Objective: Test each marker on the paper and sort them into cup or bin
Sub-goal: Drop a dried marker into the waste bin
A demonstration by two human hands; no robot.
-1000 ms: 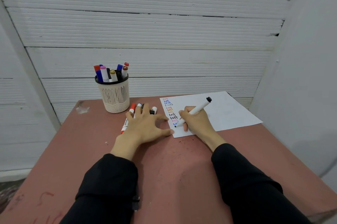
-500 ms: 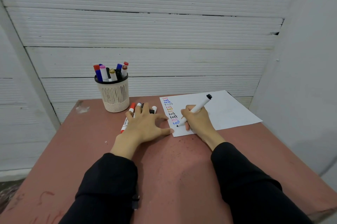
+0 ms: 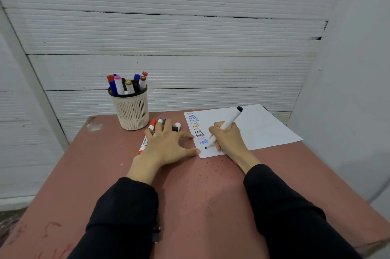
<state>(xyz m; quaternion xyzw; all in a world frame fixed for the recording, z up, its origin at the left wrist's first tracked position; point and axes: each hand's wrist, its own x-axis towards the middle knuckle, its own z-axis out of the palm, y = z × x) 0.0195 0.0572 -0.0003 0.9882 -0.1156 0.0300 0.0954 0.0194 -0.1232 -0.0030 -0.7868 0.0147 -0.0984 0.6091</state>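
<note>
Right hand [image 3: 226, 138] gripping black marker [image 3: 226, 124], tip down on paper [image 3: 263, 125]; left hand [image 3: 168, 144] spread flat on table [image 3: 200, 191].

We sit in what looks like a plain, makeshift work corner rather than a furnished room. Far from us rises a wall of white ribbed boards [image 3: 168, 33] with dark gaps between them; a smooth pale panel [image 3: 354, 90] closes the right side. Near us lies a worn reddish-brown tabletop [image 3: 200, 185], speckled and scuffed, bearing a cream slotted pen cup [image 3: 132, 111].
</note>
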